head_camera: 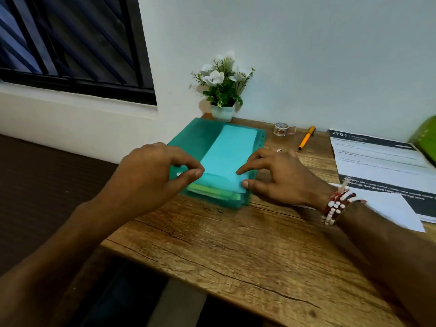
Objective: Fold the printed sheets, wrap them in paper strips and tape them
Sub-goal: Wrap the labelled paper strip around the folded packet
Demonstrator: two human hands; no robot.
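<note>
A teal plastic folder lies at the back left of the wooden table. Inside it are stacked paper strips, a turquoise strip on top and green ones showing beneath at the near end. My left hand pinches the folder's near left edge between thumb and forefinger. My right hand pinches the near right corner of the turquoise strip, forefinger on top and thumb at the edge. The printed sheets lie flat to the right, partly under my right wrist. A roll of patterned tape stands behind them.
An orange pen lies beside the tape. A small pot of white flowers stands against the wall behind the folder. A green object sits at the far right edge. The table's left edge drops off just left of the folder.
</note>
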